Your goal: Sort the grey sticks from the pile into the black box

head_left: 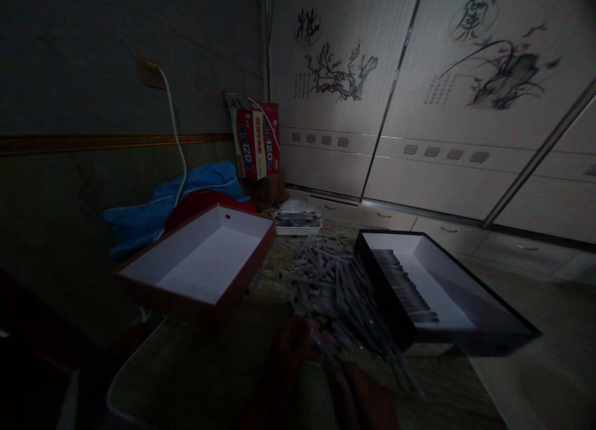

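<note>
In the dim light at the bottom of the view, my left hand is closed with its fingertips pinched on one end of a thin grey stick. My right hand, dark and partly cut off by the lower edge, is closed around the stick's nearer end. Just beyond both hands spreads a loose pile of thin grey sticks. To the right, a black-sided shallow box holds a row of similar sticks along its left wall. Fine details of the fingers are lost in shadow.
A reddish-brown box lid with a white inside lies at left. Behind the pile stands a white tray with more sticks. Blue cloth, a red carton and a white cable are near the wall; sliding doors stand behind.
</note>
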`<state>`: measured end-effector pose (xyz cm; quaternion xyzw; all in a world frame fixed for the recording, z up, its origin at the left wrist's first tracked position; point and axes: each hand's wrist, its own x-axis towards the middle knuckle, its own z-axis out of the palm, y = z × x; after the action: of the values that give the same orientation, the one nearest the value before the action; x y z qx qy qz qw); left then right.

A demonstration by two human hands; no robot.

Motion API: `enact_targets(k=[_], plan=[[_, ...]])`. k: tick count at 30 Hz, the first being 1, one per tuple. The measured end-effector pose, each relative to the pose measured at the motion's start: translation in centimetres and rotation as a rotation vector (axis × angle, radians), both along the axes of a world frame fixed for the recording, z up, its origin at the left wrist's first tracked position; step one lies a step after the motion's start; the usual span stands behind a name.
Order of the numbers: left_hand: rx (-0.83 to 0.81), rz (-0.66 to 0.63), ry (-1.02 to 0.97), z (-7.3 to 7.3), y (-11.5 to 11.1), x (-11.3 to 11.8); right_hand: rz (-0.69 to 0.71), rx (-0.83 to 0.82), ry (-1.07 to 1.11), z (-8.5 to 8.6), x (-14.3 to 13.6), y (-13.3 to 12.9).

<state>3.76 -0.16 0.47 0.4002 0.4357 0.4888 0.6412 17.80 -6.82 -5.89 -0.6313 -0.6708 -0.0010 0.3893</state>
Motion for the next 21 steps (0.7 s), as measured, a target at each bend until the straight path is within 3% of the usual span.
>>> enact_targets(k=[7, 10, 15, 21], plan=[[0.008, 0.035, -0.027, -0.1, -0.5, 0.7, -0.024, 0.11, -0.307, 0.3, 0.0, 0.1], [-0.009, 0.052, -0.079, -0.3, -0.7, 1.0, -0.034, 0.104, -0.324, 0.2, -0.3, 0.1], [0.015, 0.085, -0.034, -0.5, -1.1, 0.8, -0.012, -0.021, -0.142, 0.5, -1.1, 0.1], [0.058, 0.046, 0.099, 0.1, -1.2, 0.3, -0.017, -0.048, 0.327, 1.6, -2.0, 0.1]])
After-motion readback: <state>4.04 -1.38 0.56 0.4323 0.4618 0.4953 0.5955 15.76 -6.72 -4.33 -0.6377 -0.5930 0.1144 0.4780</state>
